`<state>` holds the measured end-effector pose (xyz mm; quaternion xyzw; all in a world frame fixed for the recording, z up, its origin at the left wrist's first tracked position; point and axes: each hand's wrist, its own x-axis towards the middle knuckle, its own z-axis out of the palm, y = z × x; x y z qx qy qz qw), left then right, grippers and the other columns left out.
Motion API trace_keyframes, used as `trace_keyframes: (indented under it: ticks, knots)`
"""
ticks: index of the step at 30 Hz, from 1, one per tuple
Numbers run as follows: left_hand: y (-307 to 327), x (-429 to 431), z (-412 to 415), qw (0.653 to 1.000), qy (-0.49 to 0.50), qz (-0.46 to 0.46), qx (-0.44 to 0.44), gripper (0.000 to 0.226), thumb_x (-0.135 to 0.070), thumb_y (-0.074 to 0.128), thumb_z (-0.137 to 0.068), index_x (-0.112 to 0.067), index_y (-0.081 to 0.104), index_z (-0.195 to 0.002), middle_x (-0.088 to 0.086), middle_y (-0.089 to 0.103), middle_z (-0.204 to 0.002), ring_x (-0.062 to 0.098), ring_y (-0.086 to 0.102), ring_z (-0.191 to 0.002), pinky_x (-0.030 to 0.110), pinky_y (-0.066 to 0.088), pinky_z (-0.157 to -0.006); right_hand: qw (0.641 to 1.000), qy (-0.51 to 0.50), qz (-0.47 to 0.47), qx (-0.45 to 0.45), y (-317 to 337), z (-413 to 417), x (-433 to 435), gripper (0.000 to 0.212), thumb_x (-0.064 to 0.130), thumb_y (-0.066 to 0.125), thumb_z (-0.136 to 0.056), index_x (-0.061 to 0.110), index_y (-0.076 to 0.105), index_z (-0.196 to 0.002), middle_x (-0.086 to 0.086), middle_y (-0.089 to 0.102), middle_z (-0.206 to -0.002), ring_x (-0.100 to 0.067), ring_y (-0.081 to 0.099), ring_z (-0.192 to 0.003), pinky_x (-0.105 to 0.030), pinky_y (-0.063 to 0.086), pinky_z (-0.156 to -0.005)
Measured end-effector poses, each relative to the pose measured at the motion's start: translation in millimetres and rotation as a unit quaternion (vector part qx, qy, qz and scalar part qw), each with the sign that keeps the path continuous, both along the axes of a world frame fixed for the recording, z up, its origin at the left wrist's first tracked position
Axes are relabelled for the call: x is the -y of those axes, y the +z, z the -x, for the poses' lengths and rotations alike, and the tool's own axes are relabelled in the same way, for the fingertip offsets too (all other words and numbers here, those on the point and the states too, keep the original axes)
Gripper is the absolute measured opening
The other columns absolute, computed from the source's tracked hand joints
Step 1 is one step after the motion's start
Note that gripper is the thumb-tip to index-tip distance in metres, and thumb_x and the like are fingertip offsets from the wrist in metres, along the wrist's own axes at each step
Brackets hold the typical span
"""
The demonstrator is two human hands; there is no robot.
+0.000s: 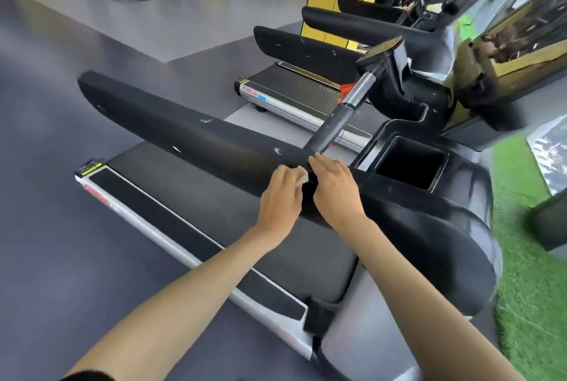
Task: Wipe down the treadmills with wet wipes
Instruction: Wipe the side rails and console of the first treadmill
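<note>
I see left hand (280,195) pinching wipe (303,178) onto rail (184,132) of near treadmill (190,184) | right hand (336,189) spread flat on rail at wipe's 3 o'clock, probably bracing it.

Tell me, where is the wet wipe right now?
In the head view, the wipe peeks out mid-frame from under the left hand on the black handrail, right beside the right hand.
</note>
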<state>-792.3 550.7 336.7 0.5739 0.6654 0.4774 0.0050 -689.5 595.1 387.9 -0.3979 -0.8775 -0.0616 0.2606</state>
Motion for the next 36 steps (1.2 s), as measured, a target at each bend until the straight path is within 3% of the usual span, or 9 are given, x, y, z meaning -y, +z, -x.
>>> trace_keyframes:
  ticks: [3,7,12,15,17,22,27,32,36]
  knots:
    - [-19.6,-6.0,5.7,0.996,-0.044,-0.072,-0.04,0.017,-0.017,0.041,-0.095,-0.021,0.051,-0.108,-0.004,0.05,-0.094,0.007,0.049,-0.082,0.015,0.043,-0.065,0.999,-0.015,-0.014,-0.051,-2.4,-0.1,-5.3,0.067,-0.026,0.058,-0.058,-0.008,0.06,-0.122,-0.019,0.069,-0.083,-0.035,0.068,-0.089,-0.049,0.051,-0.09]
    - [-25.7,-21.2,29.0,0.963,0.173,-0.092,0.183,0.016,-0.008,0.047,-0.097,-0.01,0.062,-0.104,-0.001,0.051,-0.093,0.005,0.049,-0.081,0.03,0.049,-0.073,0.993,-0.043,-0.031,-0.104,-1.6,10.4,-5.4,0.059,-0.018,0.046,-0.058,-0.003,0.068,-0.111,-0.015,0.065,-0.07,-0.045,0.067,-0.077,-0.048,0.057,-0.069]
    - [-33.9,-17.0,3.5,0.985,0.014,-0.163,-0.064,0.027,-0.017,0.042,-0.102,-0.009,0.068,-0.101,0.006,0.059,-0.087,0.014,0.057,-0.079,0.021,0.05,-0.065,0.993,-0.026,-0.041,-0.109,-5.2,7.0,-13.1,0.055,-0.002,0.033,-0.066,0.0,0.07,-0.107,-0.019,0.065,-0.069,-0.04,0.064,-0.061,-0.036,0.052,-0.046]
    - [-33.1,-27.7,32.9,0.972,0.159,-0.133,0.112,0.018,-0.01,0.05,-0.097,-0.009,0.067,-0.101,0.005,0.059,-0.088,0.006,0.048,-0.082,0.024,0.046,-0.073,0.995,-0.021,-0.053,-0.084,-3.7,7.5,-9.9,0.051,-0.011,0.057,-0.053,0.0,0.07,-0.101,-0.013,0.065,-0.069,-0.036,0.064,-0.063,-0.025,0.046,-0.046]
    - [-28.3,-30.3,41.4,0.945,0.247,-0.091,0.194,0.02,-0.009,0.047,-0.096,-0.008,0.065,-0.104,0.006,0.059,-0.094,0.004,0.045,-0.082,0.026,0.044,-0.071,0.995,-0.013,-0.058,-0.077,-2.9,9.6,-8.6,0.05,-0.012,0.059,-0.049,0.0,0.069,-0.097,-0.009,0.064,-0.069,-0.029,0.06,-0.059,-0.02,0.039,-0.047]
    - [-29.9,-15.3,25.5,0.99,0.066,-0.116,-0.043,0.02,-0.011,0.049,-0.094,-0.008,0.067,-0.104,0.003,0.057,-0.091,0.012,0.052,-0.079,0.018,0.042,-0.061,0.996,-0.019,-0.074,-0.046,-3.7,13.2,-5.1,0.036,-0.002,0.041,-0.059,0.003,0.067,-0.084,-0.003,0.06,-0.07,-0.02,0.056,-0.059,-0.019,0.035,-0.053]
    - [-26.5,-25.3,51.5,0.95,0.241,-0.07,0.186,0.023,-0.014,0.045,-0.099,-0.007,0.065,-0.089,0.005,0.054,-0.082,0.005,0.043,-0.075,0.032,0.049,-0.072,0.996,-0.042,-0.067,0.037,-8.5,18.2,-4.6,0.036,0.008,0.029,-0.072,0.001,0.064,-0.077,-0.013,0.063,-0.076,-0.029,0.06,-0.071,-0.033,0.051,-0.076]
    - [-34.7,-7.9,34.3,0.995,0.003,-0.088,-0.051,0.026,-0.013,0.047,-0.095,-0.009,0.069,-0.107,0.007,0.064,-0.095,0.015,0.054,-0.084,0.025,0.047,-0.071,0.995,-0.049,-0.074,0.042,-6.6,24.3,-5.0,0.032,0.007,0.03,-0.078,0.004,0.06,-0.066,-0.013,0.061,-0.068,-0.031,0.063,-0.075,-0.047,0.046,-0.1]
    - [-35.6,-20.1,80.8,0.951,0.222,-0.117,0.183,0.019,-0.014,0.057,-0.097,-0.01,0.075,-0.098,-0.001,0.052,-0.08,0.011,0.044,-0.067,0.028,0.042,-0.063,0.997,-0.027,-0.056,0.04,-18.5,29.7,-9.3,0.032,-0.001,0.047,-0.073,-0.011,0.065,-0.098,-0.027,0.064,-0.109,-0.041,0.057,-0.116,-0.05,0.041,-0.106]
